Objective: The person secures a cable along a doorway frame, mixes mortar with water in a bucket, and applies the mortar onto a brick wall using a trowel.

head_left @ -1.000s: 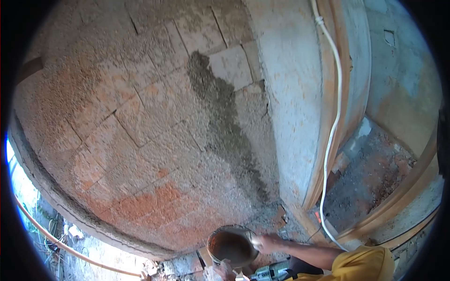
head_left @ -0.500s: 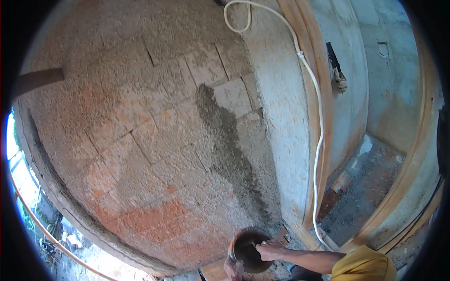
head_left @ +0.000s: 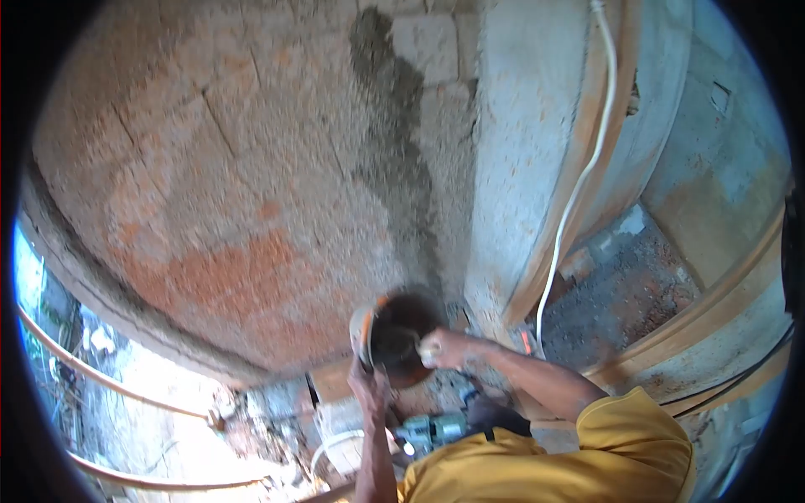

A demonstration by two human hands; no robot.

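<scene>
A round dark bucket [head_left: 402, 331] is tilted low against the foot of the wall. My left hand [head_left: 369, 387] grips its left rim from below. At the bucket's right side my right hand [head_left: 444, 348] is closed round the handle of a tool, whose far end reaches into the bucket and is hard to make out. Above the bucket, a dark strip of wet mortar [head_left: 398, 142] runs up the rough block wall [head_left: 285, 168].
A white hose [head_left: 579, 184] hangs along the wooden frame [head_left: 537, 268] at the right. A green power tool [head_left: 432, 429] lies below the bucket beside a white pail [head_left: 344, 453]. Rubble covers the recess floor [head_left: 620, 293]. Orange pipes [head_left: 126, 383] curve at the lower left.
The view has tipped down, so the wall stands higher in it. The bucket has moved up and left in the view with both hands, and more of the left arm shows.
</scene>
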